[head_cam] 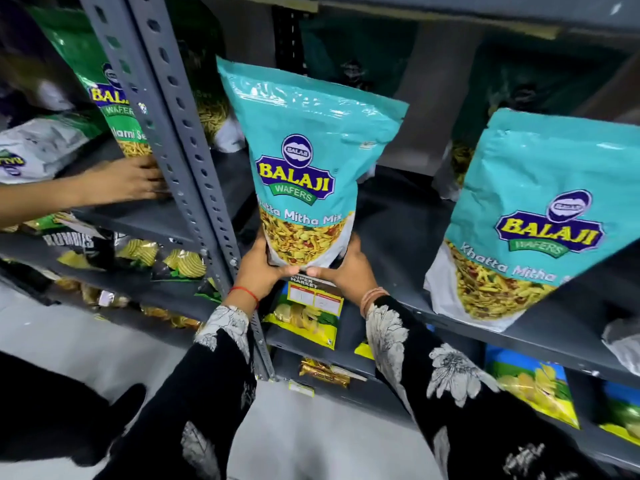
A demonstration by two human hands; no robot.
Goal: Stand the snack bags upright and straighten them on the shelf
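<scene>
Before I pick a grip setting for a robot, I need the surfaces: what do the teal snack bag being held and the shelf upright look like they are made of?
The teal Khatta Mitha Mix bag looks like thin glossy plastic film: it shows glare streaks, soft wrinkles and a clear window onto the snack. The shelf upright looks like grey painted metal angle, matte, with punched holes. Both hands, left hand and right hand, clasp the bag's base.

A teal snack bag (pixel 304 168) held upright at the shelf front reads "BALAJI WAFERS" over "Khatta Mitha Mix". A second teal bag (pixel 533 216) to its right carries the same brand and "Khatta Mitha", the last word cut off. A green bag (pixel 104 95) behind the rack post shows "BALAJI WAFERS" with only part of its product name legible. Below, a yellow packet (pixel 308 313) bears a label (pixel 304 284) reading "SUPER MARKET", partly covered.
</scene>
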